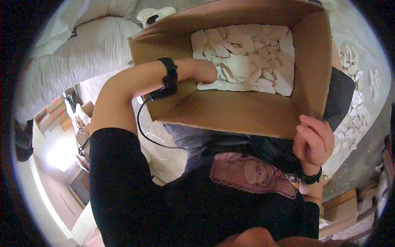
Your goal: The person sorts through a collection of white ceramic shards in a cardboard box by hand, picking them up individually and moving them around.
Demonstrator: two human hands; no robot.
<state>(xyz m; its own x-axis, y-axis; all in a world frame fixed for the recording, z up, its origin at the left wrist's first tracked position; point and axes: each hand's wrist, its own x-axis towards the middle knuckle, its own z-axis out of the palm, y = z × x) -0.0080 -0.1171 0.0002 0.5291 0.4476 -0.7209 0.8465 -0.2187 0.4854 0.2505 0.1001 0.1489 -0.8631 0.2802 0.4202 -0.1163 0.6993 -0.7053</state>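
Fingers [212,74] apparently among white shards [247,61], inside cardboard box [230,111].

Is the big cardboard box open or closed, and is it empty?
Open and not empty: the cardboard box has no lid over it, and flat white pieces cover its bottom.

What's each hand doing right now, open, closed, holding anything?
Left hand: reaching into the cardboard box among the white shards; its fingers are hidden, so the grip cannot be told.
Right hand: closed on the box's near corner.
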